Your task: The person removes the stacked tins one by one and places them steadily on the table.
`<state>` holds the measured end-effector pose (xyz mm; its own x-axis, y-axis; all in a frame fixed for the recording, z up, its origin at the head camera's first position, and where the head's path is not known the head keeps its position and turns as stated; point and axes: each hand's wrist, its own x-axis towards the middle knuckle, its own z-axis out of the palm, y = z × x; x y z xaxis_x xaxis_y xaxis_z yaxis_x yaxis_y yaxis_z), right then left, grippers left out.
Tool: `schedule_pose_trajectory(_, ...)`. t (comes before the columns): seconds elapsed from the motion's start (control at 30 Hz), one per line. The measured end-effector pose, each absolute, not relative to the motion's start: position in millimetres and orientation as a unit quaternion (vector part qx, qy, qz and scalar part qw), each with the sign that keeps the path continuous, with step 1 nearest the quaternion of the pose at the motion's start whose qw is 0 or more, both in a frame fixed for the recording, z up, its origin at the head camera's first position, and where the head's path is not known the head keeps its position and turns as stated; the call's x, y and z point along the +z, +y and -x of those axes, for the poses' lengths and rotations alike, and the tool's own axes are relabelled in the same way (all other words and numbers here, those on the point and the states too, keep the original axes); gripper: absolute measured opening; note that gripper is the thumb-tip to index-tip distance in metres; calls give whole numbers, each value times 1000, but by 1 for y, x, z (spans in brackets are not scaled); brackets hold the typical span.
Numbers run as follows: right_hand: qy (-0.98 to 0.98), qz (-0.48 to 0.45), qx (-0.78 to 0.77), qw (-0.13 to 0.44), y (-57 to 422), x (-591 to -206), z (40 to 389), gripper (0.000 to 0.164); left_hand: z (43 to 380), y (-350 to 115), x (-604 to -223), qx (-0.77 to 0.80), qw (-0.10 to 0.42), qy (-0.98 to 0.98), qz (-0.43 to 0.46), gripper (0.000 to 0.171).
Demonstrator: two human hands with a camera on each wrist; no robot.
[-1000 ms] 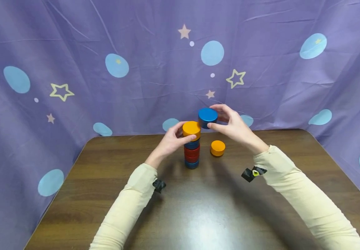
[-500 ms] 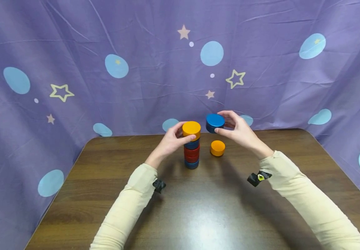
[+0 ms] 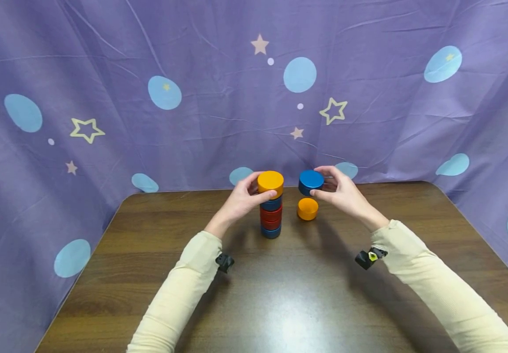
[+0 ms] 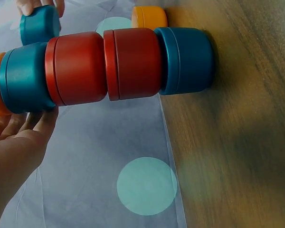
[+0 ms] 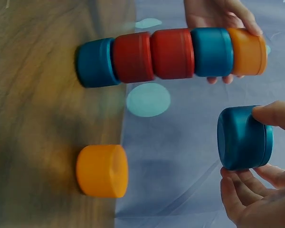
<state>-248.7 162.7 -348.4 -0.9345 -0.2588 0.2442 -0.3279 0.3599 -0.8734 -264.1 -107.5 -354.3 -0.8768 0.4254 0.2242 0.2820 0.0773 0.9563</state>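
Observation:
Five-tier wording aside, a column of small round lidded tins stands on the table: a blue tin [image 4: 190, 61] at the bottom, two red tins [image 4: 80, 69], another blue tin [image 3: 273, 203], then an orange tin [image 3: 270, 181] on top. My left hand [image 3: 240, 201] grips the column's top, its thumb against the orange tin and its fingers behind. In my right hand [image 3: 344, 194] a separate blue tin [image 3: 311, 181] is pinched between thumb and fingers, held in the air right of the column. Below it a lone orange tin [image 3: 307, 210] sits on the table; its top looks hollow.
The brown wooden table [image 3: 183, 211] has rounded far corners. A purple curtain [image 3: 209, 108] with stars and dots hangs just behind its back edge. Black wrist cameras [image 3: 370, 258] are strapped over both sleeves.
My right hand has carried the blue tin right and down, away from the column's top to over the lone orange tin. The left hand keeps its grip in place.

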Motion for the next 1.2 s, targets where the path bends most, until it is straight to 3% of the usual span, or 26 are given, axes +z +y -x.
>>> schedule_pose_trajectory(1.2, -845, -122, 520, 32, 199, -403, 256, 58, 264, -109, -357, 642, 69, 724, -244, 49)
